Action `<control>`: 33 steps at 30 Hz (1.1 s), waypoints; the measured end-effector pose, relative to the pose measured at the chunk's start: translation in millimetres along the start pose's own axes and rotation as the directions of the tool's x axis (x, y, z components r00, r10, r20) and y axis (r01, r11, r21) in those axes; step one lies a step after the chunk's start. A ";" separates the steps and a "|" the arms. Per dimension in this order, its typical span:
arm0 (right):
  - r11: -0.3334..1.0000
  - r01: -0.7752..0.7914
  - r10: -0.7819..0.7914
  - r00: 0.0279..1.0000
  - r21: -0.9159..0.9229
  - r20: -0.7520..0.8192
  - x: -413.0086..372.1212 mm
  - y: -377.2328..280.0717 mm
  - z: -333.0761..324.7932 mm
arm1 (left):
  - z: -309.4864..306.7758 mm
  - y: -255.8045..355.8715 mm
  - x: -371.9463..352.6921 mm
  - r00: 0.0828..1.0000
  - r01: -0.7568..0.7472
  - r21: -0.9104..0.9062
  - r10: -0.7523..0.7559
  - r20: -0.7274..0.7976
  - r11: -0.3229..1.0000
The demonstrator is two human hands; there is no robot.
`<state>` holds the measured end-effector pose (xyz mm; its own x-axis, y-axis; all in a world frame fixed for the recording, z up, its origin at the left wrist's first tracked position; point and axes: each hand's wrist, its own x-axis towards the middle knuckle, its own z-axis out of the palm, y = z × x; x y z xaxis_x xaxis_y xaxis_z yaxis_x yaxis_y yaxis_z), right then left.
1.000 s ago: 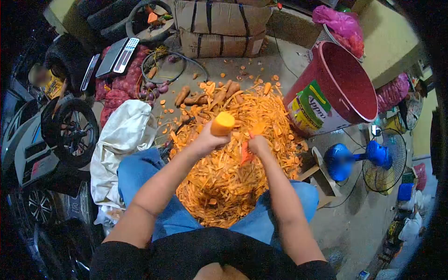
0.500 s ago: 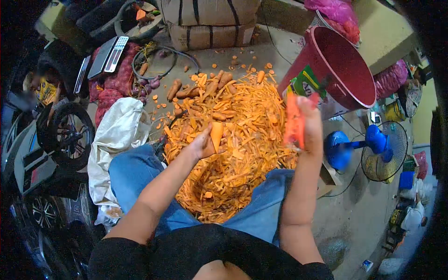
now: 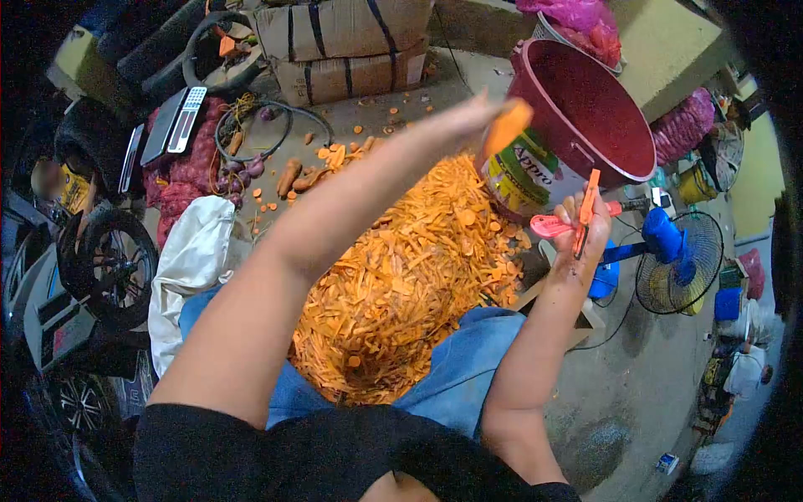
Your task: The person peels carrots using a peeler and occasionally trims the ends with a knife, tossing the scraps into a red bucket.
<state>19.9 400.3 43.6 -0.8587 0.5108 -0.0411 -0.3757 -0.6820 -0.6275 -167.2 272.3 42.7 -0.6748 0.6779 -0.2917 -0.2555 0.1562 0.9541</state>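
Note:
My left hand [image 3: 478, 115], blurred by motion, reaches across to the wall of a red bucket [image 3: 523, 84] with its fingers round a peeled carrot [image 3: 510, 127]. In my right hand [image 3: 592, 230], an orange-red peeler [image 3: 554, 225] is gripped beside the bucket's lower right side. A red-handled tool with a dark end [image 3: 623, 207] also shows at that hand. Between my legs lies a big heap of orange carrot peelings [image 3: 393, 276]. Unpeeled carrots [image 3: 288, 177] lie at its far left edge, partly hidden by my left forearm.
Strapped cardboard boxes [image 3: 351, 75] stand at the back. To the left are a white sack [image 3: 196, 251], red net bags of onions [image 3: 196, 159] and a scale [image 3: 174, 125]. A blue fan [image 3: 669, 251] stands on the right, near a cable on the floor.
My left hand has swung up and right with the peeled carrot, from over the heap to the bucket. My right hand has lowered slightly and turned. The view has shifted a little.

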 end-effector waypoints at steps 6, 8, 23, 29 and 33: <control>0.993 -0.028 0.019 0.997 -0.117 -0.080 -0.4 9.1 16.1 | -14.8 71.8 -42.5 0.450 -0.639 0.573 0.853 -0.263 0.513; 0.986 -0.034 0.020 0.996 -0.162 -0.083 -1.1 10.4 17.7 | -62.6 9.2 -24.8 0.484 -0.476 0.785 0.863 -0.142 0.397; 0.868 -0.100 -0.056 0.954 -0.487 -0.295 0.4 83.9 74.8 | -190.8 -494.5 -262.5 0.227 0.900 0.014 -0.439 -0.869 0.435; 0.814 -0.174 0.069 0.976 -0.555 -0.205 17.9 113.8 68.7 | -185.5 -417.4 -239.9 0.062 0.804 -0.220 -0.447 -0.892 0.552; 0.787 -0.169 0.069 0.980 -0.594 -0.187 27.4 131.1 55.1 | -230.5 -435.6 -215.7 0.031 0.772 -0.131 -0.242 -0.970 0.622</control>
<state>-72.1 296.1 3.0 -0.8024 0.5510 -0.2290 0.0565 -0.3119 -0.9484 -69.9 -107.6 -325.7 -0.6303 -0.7137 -0.3055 -0.7705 0.5267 0.3590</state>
